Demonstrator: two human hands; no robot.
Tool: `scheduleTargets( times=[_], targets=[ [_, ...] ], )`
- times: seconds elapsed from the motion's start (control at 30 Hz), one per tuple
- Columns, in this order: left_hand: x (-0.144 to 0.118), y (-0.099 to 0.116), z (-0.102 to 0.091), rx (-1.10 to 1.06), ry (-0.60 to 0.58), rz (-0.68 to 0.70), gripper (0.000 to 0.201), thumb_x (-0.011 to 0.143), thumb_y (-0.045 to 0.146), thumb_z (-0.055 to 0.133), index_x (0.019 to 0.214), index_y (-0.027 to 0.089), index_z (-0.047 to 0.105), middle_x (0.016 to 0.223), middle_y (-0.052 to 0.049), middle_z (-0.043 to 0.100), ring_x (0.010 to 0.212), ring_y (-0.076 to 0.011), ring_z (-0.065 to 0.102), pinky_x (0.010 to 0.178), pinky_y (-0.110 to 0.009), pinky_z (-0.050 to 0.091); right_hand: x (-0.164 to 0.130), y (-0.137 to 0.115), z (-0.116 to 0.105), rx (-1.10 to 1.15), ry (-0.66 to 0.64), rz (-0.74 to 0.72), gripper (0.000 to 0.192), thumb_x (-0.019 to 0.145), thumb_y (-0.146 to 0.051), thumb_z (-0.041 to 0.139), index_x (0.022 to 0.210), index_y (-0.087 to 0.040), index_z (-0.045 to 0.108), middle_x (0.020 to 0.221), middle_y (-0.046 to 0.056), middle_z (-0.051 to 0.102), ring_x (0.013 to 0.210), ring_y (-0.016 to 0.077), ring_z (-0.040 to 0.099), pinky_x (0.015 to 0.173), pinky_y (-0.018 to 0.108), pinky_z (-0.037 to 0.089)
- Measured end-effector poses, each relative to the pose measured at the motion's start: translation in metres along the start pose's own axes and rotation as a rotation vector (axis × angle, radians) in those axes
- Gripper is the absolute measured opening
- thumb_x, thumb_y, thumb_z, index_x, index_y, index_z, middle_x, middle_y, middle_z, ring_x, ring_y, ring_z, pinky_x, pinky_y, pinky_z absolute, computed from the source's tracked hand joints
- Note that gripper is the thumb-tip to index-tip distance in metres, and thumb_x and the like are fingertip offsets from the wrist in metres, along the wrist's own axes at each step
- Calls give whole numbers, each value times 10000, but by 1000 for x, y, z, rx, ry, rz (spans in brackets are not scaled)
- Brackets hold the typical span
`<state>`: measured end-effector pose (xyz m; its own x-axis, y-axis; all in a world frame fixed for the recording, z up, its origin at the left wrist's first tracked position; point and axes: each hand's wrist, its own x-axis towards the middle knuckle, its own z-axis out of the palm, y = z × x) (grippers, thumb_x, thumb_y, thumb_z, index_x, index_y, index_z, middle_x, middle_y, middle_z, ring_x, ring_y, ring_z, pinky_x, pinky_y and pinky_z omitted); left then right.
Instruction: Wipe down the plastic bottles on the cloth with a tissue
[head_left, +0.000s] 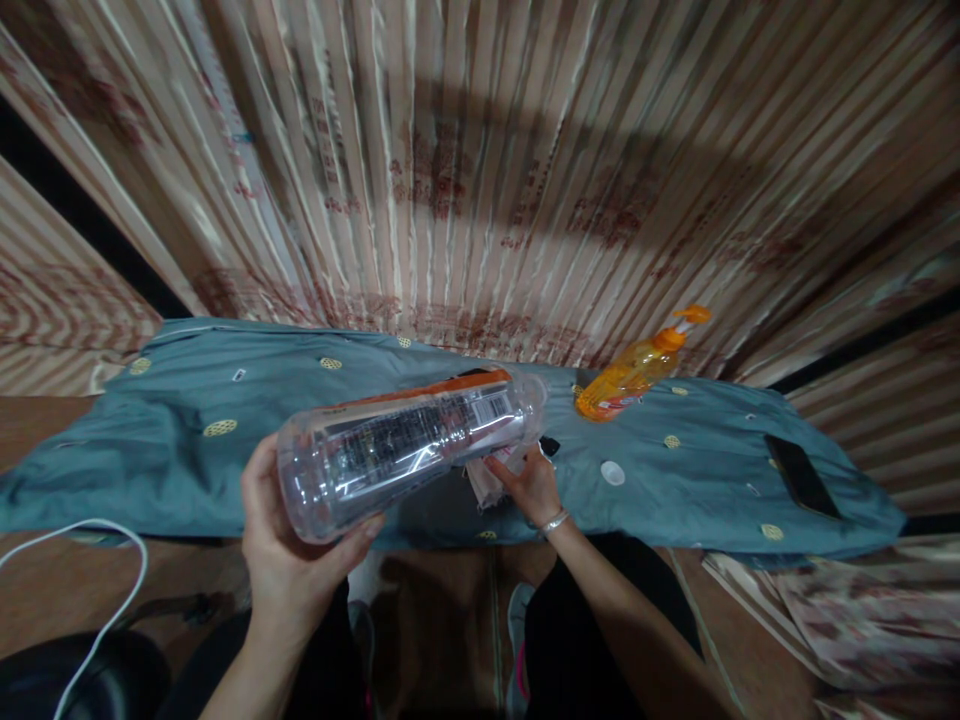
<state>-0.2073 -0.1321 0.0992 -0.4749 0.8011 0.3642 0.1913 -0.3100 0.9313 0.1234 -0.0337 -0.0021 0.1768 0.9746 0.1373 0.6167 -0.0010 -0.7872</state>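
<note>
Left hand (289,545) gripped the bottle (405,445) mid-frame; right hand (529,485) pinched paper (487,480). Orange dispenser (637,370), white cap (613,473), phone (801,475) lay right; cloth (187,440) left stayed roomy.

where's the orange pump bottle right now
In the head view the pump bottle lies tilted on the blue cloth, right of centre by the curtain, beyond the right hand and the white cap.

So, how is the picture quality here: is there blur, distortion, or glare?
Head view: dim light; the striped curtain is blurred and bends outward from wide-angle distortion, with a broad shadow across it. The clear bottle in the left hand shows glare streaks. The orange pump bottle looks fairly sharp.
</note>
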Motion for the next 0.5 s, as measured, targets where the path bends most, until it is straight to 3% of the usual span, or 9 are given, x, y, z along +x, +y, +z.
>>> scheduleTargets(
  times=[0.17, 0.33, 0.5],
  targets=[
    [-1, 5, 3, -4, 14, 2, 1120, 575, 421, 1270, 1572, 334, 766, 1569, -145, 870, 1458, -514, 890, 1117, -582, 826, -1, 2, 2, -3, 19, 5, 590, 890, -659, 993, 1272, -243, 823, 1130, 174, 980, 1099, 464, 976, 950, 538, 789],
    [1, -2, -2, 27, 3, 17, 1186, 505, 427, 1285, 1574, 341, 779, 1562, -133, 882, 1435, -525, 900, 1146, -623, 825, 0, 2, 1, 10, -3, 23, 549, 863, -574, 1042, 1256, -253, 832, 1130, 152, 977, 1130, 470, 971, 965, 532, 781],
    [0, -5, -4, 12, -15, 37, 1162, 560, 403, 1282, 1602, 319, 775, 1590, -154, 883, 1447, -514, 906, 1119, -595, 838, 0, 3, 1, 28, -12, 29, 553, 850, -572, 1047, 1245, -252, 829, 1106, 155, 967, 1103, 475, 970, 971, 544, 782]
  ],
)
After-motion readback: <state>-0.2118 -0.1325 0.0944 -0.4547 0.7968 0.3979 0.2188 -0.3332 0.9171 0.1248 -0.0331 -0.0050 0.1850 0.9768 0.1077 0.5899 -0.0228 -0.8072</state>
